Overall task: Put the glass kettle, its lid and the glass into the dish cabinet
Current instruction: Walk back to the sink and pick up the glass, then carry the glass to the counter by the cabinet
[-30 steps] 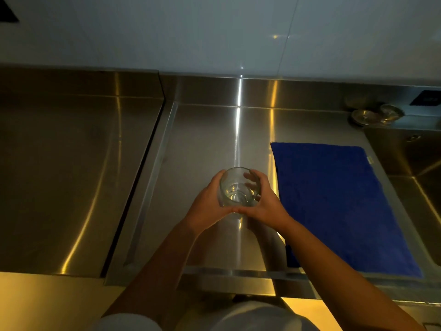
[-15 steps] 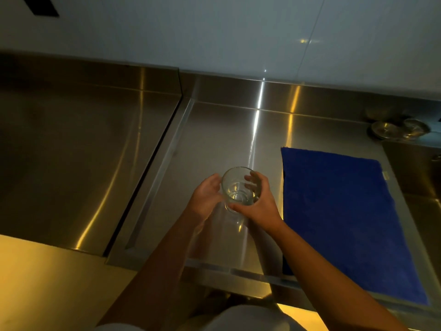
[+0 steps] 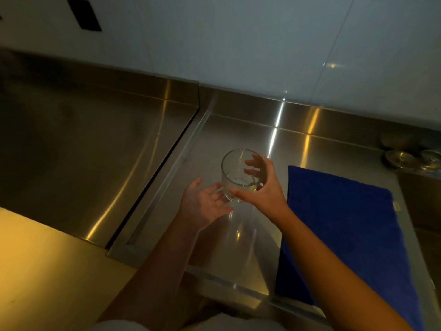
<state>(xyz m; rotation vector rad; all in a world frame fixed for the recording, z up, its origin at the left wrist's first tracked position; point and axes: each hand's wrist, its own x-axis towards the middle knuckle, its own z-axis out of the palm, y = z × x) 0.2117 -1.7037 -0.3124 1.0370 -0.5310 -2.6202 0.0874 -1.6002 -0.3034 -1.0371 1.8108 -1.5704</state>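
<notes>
Head view: right hand (image 3: 265,189) wraps the glass (image 3: 235,168) above the bench (image 3: 238,130); left hand (image 3: 202,204), fingers relaxed, empty, hovers beside its base. Smooth, breakable, probably light: best gripped mid-wall.

Your glass (image 3: 233,179) is a clear, straight-walled tumbler with a thick base, and it looks empty. It is off the worktop (image 3: 241,132), close to upright with its open rim uppermost. Your right hand (image 3: 265,190) grips it from the right, thumb low near the base, fingers showing through the wall. Your left hand (image 3: 202,204) lies open, palm up, at its base; whether they touch is unclear.
</notes>
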